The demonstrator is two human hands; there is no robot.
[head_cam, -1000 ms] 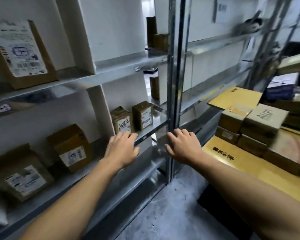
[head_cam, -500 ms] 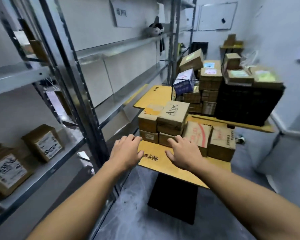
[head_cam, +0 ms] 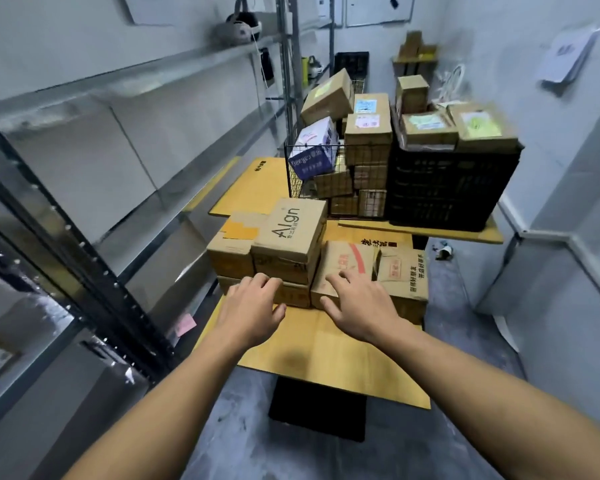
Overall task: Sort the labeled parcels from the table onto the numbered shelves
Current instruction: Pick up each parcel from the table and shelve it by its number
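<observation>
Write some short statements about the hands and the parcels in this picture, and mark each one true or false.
1. The box printed "Algn" sits on top of other boxes. True.
2. The left hand lifts a parcel. False: it holds nothing, fingers relaxed.
3. The black crate carries parcels on top. True.
4. The right hand rests on a shelf. False: it is over the red-printed box on the table.
5. The wire basket is empty. False: it holds a blue-and-white box and others.
</observation>
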